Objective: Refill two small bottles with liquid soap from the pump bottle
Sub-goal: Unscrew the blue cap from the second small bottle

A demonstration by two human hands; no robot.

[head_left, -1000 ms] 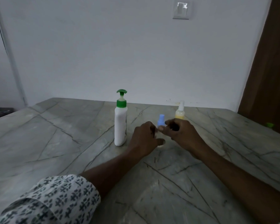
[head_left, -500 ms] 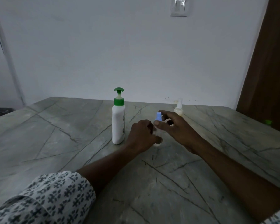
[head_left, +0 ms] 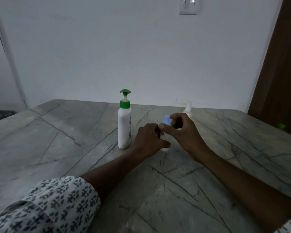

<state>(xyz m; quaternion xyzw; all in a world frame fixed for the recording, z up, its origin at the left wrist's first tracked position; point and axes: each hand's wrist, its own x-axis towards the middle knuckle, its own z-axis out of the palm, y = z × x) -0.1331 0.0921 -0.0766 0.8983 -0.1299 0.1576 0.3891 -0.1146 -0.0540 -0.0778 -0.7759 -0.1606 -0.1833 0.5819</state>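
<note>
A person's left hand (head_left: pixel 149 140) grips a small bottle (head_left: pixel 165 149) standing on the stone worktop (head_left: pixel 57 140). The right hand (head_left: pixel 186 134) pinches its blue cap (head_left: pixel 166 119) between thumb and forefinger, apparently to unscrew it before filling. The pump bottle (head_left: pixel 124 125) stands upright just beside the left hand at its 9 o'clock. The second bottle (head_left: pixel 187 109), pale yellow with a white top, stands at 1 o'clock beyond the right hand. Three risks seem likely: a twist against a loose hold could tip the light bottle, the freed cap could roll away across the smooth worktop, and a careless left arm could knock over the tall pump bottle. The hands cover nearly all of the small bottle, so its fill level cannot be read. Dim light blurs the exact finger contact on the cap, and the second bottle's lower half is hidden behind the right hand.
</note>
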